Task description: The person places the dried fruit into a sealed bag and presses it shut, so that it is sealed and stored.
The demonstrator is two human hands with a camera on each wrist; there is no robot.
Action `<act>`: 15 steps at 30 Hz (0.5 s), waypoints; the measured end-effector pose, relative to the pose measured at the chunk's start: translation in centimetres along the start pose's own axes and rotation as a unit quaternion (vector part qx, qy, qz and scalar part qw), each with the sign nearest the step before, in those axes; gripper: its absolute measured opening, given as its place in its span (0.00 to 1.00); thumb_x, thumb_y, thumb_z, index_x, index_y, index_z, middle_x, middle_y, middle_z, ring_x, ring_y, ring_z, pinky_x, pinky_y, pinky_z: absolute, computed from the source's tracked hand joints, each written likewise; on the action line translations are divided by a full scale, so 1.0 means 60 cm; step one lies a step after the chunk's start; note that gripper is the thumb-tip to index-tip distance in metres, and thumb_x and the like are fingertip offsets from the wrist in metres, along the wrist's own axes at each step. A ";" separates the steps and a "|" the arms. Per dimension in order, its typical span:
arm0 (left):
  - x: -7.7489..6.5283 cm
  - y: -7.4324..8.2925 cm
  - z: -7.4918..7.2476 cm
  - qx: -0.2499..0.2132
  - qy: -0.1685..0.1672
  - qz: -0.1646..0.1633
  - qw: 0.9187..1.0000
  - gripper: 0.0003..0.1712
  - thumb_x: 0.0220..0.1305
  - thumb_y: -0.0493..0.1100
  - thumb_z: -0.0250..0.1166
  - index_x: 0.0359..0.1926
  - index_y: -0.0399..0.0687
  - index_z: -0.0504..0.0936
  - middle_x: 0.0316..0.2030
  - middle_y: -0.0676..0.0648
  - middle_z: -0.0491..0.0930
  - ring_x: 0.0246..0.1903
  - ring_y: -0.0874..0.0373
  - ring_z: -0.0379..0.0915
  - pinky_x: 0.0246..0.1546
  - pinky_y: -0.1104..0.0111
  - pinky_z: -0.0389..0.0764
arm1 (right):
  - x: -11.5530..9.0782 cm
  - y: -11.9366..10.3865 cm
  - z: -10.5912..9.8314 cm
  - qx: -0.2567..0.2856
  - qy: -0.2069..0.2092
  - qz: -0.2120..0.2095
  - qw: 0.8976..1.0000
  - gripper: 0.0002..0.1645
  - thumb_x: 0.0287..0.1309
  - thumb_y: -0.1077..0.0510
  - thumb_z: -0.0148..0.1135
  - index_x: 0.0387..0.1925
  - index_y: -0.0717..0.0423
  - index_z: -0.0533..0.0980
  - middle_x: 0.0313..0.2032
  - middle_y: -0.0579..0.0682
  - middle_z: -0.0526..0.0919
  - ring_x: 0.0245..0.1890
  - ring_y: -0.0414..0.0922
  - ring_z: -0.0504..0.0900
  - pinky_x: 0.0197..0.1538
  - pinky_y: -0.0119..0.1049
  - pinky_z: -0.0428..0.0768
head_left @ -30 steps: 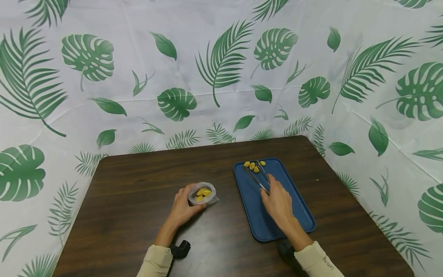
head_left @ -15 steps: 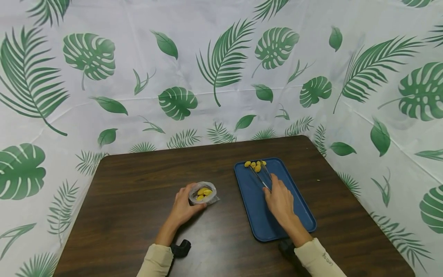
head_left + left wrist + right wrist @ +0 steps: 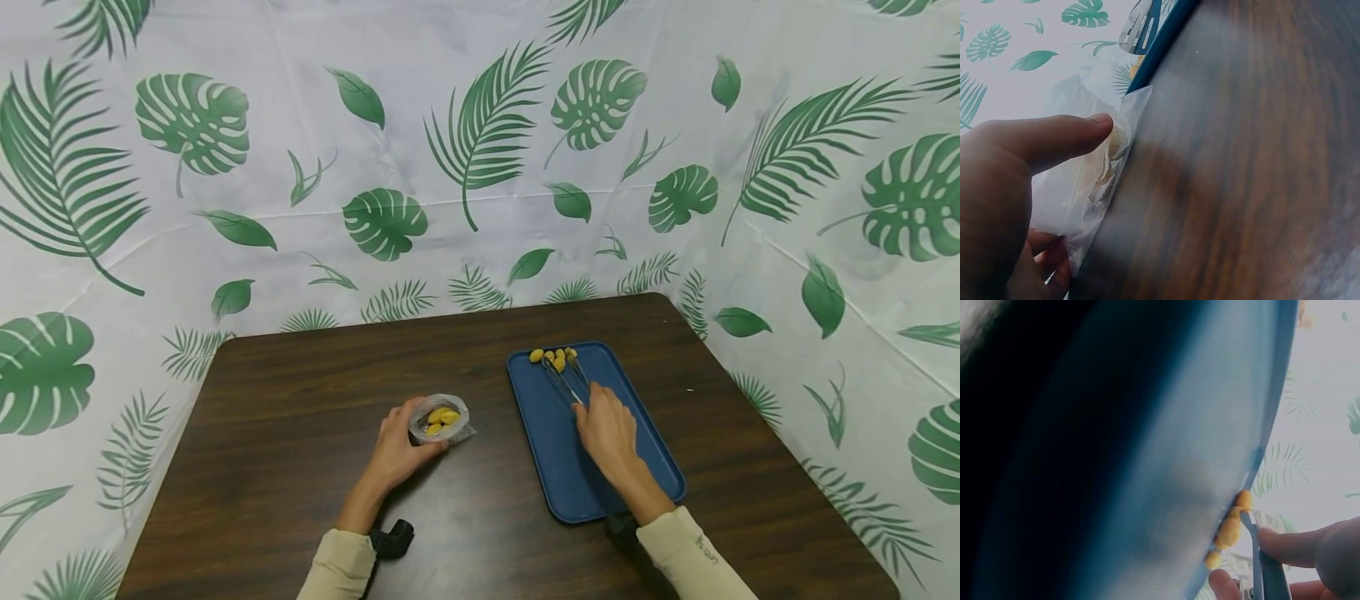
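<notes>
My left hand [image 3: 397, 450] holds a clear plastic bag [image 3: 461, 432] upright on the table, fingers and thumb around its sides. Several yellow pieces [image 3: 448, 417], like small fruits, show through its open mouth. In the left wrist view the thumb presses the bag [image 3: 1072, 206]. My right hand [image 3: 609, 429] grips metal tongs [image 3: 573, 395] above the blue tray [image 3: 540, 433]. The spread tong tips are at a cluster of yellow pieces [image 3: 559, 364] by the tray's far edge. Whether they touch any piece I cannot tell. The right wrist view shows the tongs [image 3: 1256, 550] beside the pieces [image 3: 1229, 532].
A dark wooden table [image 3: 300, 400] carries everything. Leaf-patterned white cloth [image 3: 300, 125] hangs behind and to the right of it. A tiny pale crumb [image 3: 689, 390] lies right of the tray. The tray has a low raised rim.
My right hand and the tongs have shifted slightly right, and the tong tips now lie over the middle and right pieces of the cluster. The left hand and bag stay put.
</notes>
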State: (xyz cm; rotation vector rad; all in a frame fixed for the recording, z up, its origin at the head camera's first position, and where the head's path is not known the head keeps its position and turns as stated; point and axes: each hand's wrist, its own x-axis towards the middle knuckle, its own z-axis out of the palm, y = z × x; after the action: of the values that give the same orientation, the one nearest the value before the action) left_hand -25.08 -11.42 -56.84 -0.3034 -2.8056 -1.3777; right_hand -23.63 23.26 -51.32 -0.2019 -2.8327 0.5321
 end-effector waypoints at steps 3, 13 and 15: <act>0.000 0.000 0.000 0.001 0.000 0.000 1.000 0.46 0.52 0.55 0.80 0.70 0.55 0.71 0.62 0.37 0.74 0.62 0.38 0.67 0.59 0.40 0.70 | 0.001 0.002 0.002 -0.006 -0.002 0.003 1.000 0.24 0.66 0.55 0.68 0.54 0.70 0.77 0.40 0.66 0.84 0.34 0.64 0.85 0.34 0.60 0.80; 0.001 0.000 0.000 -0.002 -0.001 -0.001 1.000 0.46 0.52 0.55 0.80 0.70 0.55 0.71 0.63 0.38 0.74 0.62 0.38 0.67 0.59 0.40 0.70 | -0.002 0.010 0.006 -0.001 0.031 -0.015 0.999 0.11 0.63 0.61 0.68 0.43 0.64 0.81 0.32 0.63 0.85 0.33 0.65 0.85 0.34 0.61 0.78; 0.001 0.000 -0.001 -0.003 -0.001 -0.002 1.000 0.47 0.52 0.55 0.80 0.71 0.55 0.70 0.63 0.38 0.74 0.63 0.38 0.66 0.59 0.40 0.70 | -0.003 0.010 0.005 0.001 0.033 -0.016 0.999 0.11 0.63 0.60 0.67 0.44 0.64 0.81 0.33 0.62 0.86 0.33 0.64 0.85 0.34 0.61 0.78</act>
State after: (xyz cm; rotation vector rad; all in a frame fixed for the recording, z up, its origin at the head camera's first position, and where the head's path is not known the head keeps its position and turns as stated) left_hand -25.12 -11.42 -56.79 -0.2991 -2.8068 -1.3878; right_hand -23.49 23.68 -51.85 -0.1715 -2.7654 0.5130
